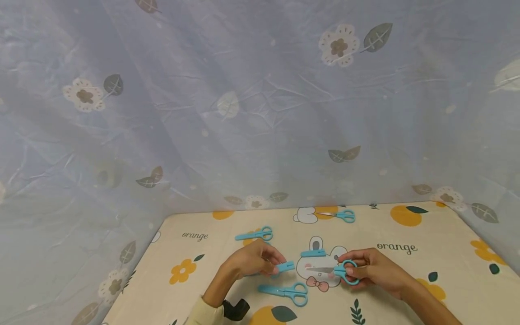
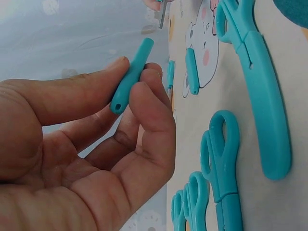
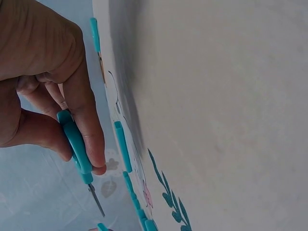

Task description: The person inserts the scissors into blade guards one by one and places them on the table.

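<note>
My left hand [image 1: 257, 259] pinches a turquoise scissor blade cover [image 2: 133, 77] between thumb and fingers, raised over the cloth. In my right hand [image 1: 371, 271] are turquoise-handled scissors [image 3: 74, 144], held by the handles; their bare blades point left, toward the cover. A gap shows between blade tips and cover in the head view. A second loose cover [image 1: 313, 253] lies on the cloth between and beyond the hands. Nearest the left hand, covered scissors [image 1: 284, 291] lie just in front of it, handles to the right. In the left wrist view, more covered scissors [image 2: 222, 168] lie beneath that hand.
Farther back are another covered pair of scissors [image 1: 255, 234] on the left and an uncovered pair [image 1: 344, 215] near the rear edge. A cream printed cloth [image 1: 227, 298] covers the table. Behind it hangs a pale patterned curtain [image 1: 243, 149].
</note>
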The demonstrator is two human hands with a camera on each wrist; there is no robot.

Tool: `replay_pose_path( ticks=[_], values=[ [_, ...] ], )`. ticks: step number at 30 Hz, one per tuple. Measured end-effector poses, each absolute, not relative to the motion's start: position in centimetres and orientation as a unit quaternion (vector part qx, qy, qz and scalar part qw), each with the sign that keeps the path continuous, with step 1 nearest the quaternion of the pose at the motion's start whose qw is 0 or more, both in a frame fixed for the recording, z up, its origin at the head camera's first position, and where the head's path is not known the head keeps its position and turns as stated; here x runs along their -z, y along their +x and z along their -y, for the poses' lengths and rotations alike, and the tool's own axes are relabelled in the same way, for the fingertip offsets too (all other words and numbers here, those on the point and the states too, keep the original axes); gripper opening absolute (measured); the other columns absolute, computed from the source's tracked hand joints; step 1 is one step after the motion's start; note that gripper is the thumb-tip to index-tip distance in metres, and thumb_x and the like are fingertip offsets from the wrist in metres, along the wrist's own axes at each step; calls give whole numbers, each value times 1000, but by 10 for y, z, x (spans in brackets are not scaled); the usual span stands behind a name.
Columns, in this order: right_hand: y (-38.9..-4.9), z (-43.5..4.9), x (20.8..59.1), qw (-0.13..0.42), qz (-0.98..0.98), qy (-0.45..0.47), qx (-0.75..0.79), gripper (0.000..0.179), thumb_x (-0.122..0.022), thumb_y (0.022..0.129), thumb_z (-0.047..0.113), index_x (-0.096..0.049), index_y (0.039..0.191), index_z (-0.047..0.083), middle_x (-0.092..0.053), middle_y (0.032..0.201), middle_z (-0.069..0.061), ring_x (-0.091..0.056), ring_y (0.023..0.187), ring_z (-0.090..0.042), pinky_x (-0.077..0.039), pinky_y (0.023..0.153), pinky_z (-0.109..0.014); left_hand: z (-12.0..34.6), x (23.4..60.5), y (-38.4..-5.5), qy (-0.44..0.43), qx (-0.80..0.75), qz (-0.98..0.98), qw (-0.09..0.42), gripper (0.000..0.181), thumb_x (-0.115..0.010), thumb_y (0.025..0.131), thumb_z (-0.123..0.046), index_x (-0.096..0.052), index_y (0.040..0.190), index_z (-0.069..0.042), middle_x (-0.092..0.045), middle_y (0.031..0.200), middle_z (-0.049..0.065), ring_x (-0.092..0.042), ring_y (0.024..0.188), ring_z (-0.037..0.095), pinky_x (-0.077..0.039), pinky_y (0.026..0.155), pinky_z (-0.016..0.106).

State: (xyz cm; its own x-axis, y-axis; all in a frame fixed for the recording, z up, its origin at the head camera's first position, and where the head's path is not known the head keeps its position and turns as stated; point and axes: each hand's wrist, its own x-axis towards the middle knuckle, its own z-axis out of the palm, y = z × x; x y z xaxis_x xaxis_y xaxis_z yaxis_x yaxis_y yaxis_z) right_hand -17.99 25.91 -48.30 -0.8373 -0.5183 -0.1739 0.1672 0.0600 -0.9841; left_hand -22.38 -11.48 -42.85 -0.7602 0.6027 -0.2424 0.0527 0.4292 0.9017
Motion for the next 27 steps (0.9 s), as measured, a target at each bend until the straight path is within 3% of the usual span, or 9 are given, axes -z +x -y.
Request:
replay_pose_path(
  ticks=[27],
  values=[
    [-179, -255, 488, 259, -665, -148, 684, 50, -65, 107, 9, -50, 144, -19, -79, 108, -5, -79, 95, -18, -66, 83, -38, 113, 435, -224, 188, -492, -795, 301, 22, -75, 91, 9, -80, 111, 1, -71, 89, 2, -66, 75, 14, -61, 71, 29]
  ],
)
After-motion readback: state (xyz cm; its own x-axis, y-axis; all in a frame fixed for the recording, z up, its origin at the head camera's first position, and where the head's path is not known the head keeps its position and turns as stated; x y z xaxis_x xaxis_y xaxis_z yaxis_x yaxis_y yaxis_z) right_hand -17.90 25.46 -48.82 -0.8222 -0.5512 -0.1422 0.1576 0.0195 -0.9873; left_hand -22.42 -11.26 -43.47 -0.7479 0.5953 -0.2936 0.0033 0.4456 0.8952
